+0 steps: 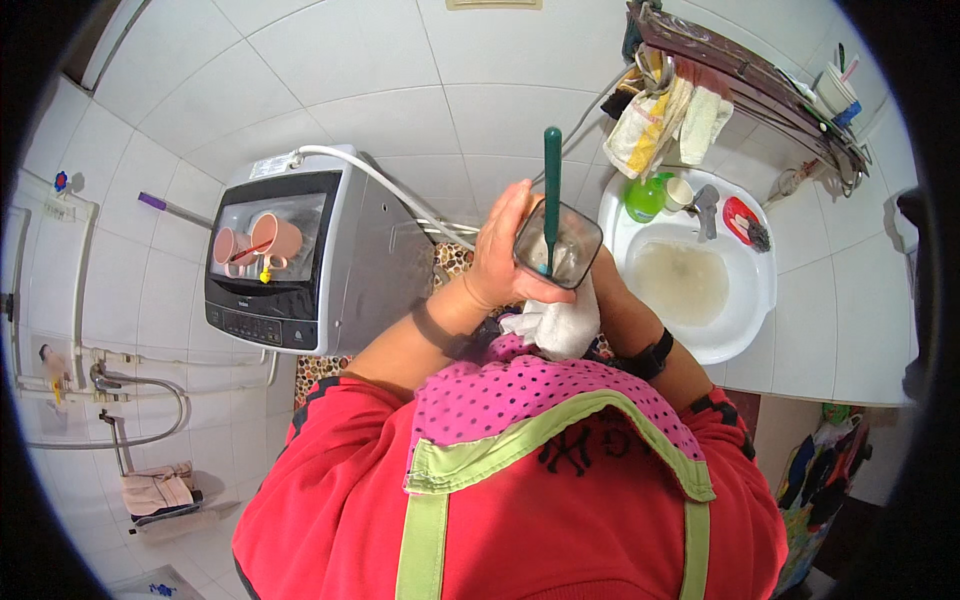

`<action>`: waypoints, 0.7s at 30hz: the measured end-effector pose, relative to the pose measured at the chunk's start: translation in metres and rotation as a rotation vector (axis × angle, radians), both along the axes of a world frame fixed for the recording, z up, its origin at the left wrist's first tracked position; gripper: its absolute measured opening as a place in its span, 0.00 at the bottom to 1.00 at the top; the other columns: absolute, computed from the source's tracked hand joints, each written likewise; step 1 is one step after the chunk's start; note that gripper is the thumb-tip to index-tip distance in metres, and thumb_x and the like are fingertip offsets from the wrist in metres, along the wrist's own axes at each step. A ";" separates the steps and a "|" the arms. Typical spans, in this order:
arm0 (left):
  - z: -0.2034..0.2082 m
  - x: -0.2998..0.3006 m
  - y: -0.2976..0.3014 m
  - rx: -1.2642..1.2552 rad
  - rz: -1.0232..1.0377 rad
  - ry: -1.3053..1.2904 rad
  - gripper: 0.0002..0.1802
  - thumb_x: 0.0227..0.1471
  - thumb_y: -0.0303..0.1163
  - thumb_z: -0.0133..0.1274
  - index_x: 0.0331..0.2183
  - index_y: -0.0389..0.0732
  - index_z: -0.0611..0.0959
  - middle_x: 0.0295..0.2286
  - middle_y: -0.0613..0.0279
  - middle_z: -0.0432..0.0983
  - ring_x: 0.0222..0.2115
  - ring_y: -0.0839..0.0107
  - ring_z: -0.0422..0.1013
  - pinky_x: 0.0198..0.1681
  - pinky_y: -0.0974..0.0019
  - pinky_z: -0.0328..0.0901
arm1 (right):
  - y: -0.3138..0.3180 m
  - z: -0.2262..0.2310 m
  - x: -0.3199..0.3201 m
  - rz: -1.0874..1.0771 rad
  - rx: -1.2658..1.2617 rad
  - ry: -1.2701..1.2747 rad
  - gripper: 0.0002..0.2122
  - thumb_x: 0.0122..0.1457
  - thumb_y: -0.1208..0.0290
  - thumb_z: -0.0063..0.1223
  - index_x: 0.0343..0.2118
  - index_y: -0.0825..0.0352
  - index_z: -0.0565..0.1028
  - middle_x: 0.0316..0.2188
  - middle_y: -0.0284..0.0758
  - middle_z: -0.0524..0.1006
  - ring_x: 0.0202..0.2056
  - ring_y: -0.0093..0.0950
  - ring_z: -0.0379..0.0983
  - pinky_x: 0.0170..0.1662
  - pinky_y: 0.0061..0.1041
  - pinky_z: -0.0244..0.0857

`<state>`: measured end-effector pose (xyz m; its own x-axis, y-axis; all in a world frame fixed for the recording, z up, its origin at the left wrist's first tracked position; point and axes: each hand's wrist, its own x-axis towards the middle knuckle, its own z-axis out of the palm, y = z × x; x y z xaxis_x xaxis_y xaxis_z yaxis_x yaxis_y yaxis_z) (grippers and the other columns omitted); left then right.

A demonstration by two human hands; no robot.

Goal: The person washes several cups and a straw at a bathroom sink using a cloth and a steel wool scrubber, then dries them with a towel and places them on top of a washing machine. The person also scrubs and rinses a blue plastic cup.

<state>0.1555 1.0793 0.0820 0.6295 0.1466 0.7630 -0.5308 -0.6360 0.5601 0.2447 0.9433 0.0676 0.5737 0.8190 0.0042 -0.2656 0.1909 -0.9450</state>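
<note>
In front of my chest, my left hand point(498, 250) is closed around a clear, square-sided cup point(588, 247), its thumb beneath and fingers along the left side. A slim dark green stick point(552, 185), like a toothbrush handle, stands in the cup; its lower end looks bluish. My right hand point(606, 275) is on the cup's other side, largely hidden by it. A bunched white cloth point(562, 326) hangs below the cup against the right hand, which appears to grip it, though its fingers are mostly out of sight.
On the right, a white washbasin point(735, 340) holds cloudy water; a green bottle point(644, 198), a pale cup point(679, 193) and a red dish point(738, 216) line its back. Cloths point(655, 125) hang from a rack above. Pink cups point(277, 236) rest on a washing machine point(375, 265) at left.
</note>
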 end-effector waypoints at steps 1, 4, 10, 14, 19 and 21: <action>0.002 -0.003 0.000 0.043 0.027 0.014 0.69 0.20 0.63 0.66 0.55 0.28 0.55 0.45 0.43 0.68 0.47 0.46 0.65 0.54 0.50 0.55 | -0.003 0.001 0.002 -0.038 -0.070 0.111 0.15 0.62 0.61 0.40 0.38 0.69 0.72 0.32 0.31 0.74 0.34 0.19 0.69 0.38 0.19 0.64; 0.008 -0.007 0.006 0.154 -0.089 -0.117 0.69 0.19 0.52 0.73 0.56 0.28 0.52 0.40 0.49 0.70 0.36 0.59 0.72 0.43 0.61 0.65 | -0.012 0.012 0.004 -0.155 -0.175 0.038 0.17 0.61 0.59 0.40 0.33 0.70 0.74 0.28 0.31 0.74 0.30 0.20 0.68 0.36 0.20 0.63; 0.007 -0.015 0.017 0.087 -0.012 -0.109 0.65 0.24 0.48 0.73 0.57 0.31 0.53 0.42 0.51 0.68 0.45 0.60 0.68 0.49 0.59 0.63 | -0.017 0.032 -0.001 -0.243 -0.163 0.033 0.16 0.60 0.60 0.41 0.34 0.71 0.73 0.29 0.33 0.75 0.29 0.23 0.71 0.34 0.22 0.65; 0.003 -0.024 0.024 0.067 0.058 -0.116 0.60 0.26 0.50 0.70 0.55 0.34 0.56 0.42 0.49 0.70 0.44 0.56 0.69 0.54 0.51 0.55 | -0.020 0.030 -0.003 -0.211 -0.134 0.138 0.18 0.61 0.60 0.38 0.36 0.72 0.73 0.30 0.36 0.75 0.30 0.25 0.72 0.36 0.23 0.66; 0.002 -0.035 0.032 0.210 0.164 -0.176 0.58 0.27 0.49 0.69 0.55 0.35 0.57 0.43 0.50 0.70 0.44 0.56 0.69 0.55 0.46 0.52 | -0.026 0.024 -0.004 -0.109 -0.122 0.185 0.23 0.62 0.53 0.33 0.41 0.71 0.71 0.33 0.37 0.75 0.33 0.26 0.72 0.38 0.26 0.66; 0.001 -0.040 0.036 0.225 0.204 -0.177 0.57 0.28 0.49 0.69 0.54 0.35 0.57 0.43 0.51 0.70 0.43 0.56 0.69 0.55 0.45 0.52 | -0.029 0.020 -0.005 -0.070 -0.087 0.216 0.24 0.62 0.51 0.33 0.42 0.70 0.71 0.34 0.37 0.75 0.34 0.27 0.72 0.38 0.26 0.66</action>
